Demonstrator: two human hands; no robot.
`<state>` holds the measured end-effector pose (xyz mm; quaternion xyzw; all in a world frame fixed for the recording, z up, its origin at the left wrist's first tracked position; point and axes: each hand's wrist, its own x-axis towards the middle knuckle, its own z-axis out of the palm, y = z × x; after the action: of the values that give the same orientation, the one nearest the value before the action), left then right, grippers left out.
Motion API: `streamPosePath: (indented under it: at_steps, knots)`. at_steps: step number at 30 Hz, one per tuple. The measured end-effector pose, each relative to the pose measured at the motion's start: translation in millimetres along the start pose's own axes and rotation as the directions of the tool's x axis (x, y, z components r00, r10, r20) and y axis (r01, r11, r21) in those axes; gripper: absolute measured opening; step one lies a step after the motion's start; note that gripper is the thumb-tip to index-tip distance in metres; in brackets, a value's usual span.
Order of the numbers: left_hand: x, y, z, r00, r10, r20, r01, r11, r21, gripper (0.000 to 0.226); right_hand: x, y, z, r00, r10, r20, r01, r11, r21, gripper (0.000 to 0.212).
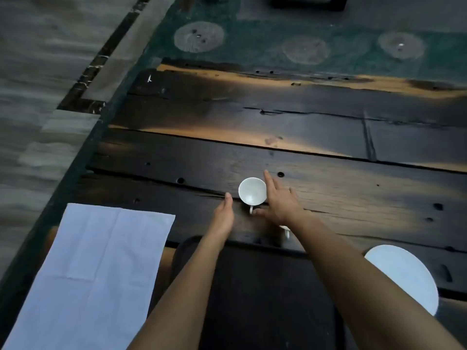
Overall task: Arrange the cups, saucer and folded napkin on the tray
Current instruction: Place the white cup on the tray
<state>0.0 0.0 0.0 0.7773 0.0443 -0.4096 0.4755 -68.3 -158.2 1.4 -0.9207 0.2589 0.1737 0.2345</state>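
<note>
Dark, weathered planks make up the counter point(328, 198), cracked along the grain, dotted with small holes and streaked by warm light. Beyond its far edge lies a green carpet point(252, 46) with pale round motifs; grey flooring point(38, 72) runs along the left edge. A white cup point(252, 191) stands upright near the counter's middle, its handle toward the near edge. The right hand point(279, 203) is beside the cup on its right, fingers point(269, 179) spread apart, thumb close to the handle; whether it touches cannot be told. The left hand point(223, 214) hovers just left of the cup, fingers together and straight, holding nothing. A black tray point(265, 286) sits at the near edge under both forearms. A folded white napkin point(88, 274) lies at the near left corner, a white saucer point(404, 274) right of the tray. A second cup point(286, 230) shows partly under the right wrist.
</note>
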Motion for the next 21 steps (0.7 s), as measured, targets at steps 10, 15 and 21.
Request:
streamPosePath:
  at_steps: [10,15,21]
  knots:
    - [14,12,19,0.986,-0.117,0.115,0.143,0.957,-0.251,0.06,40,4,14,1.0,-0.008,-0.017,0.009,0.999,0.046,0.108]
    - [11,9,22,0.984,-0.116,0.136,0.158,0.922,-0.355,0.06,44,3,16,0.999,0.016,-0.051,-0.01,0.993,0.12,0.088]
    - [1,12,12,0.987,-0.092,0.135,0.144,0.883,-0.447,0.056,33,-7,14,0.989,0.053,-0.137,-0.017,0.968,0.25,0.084]
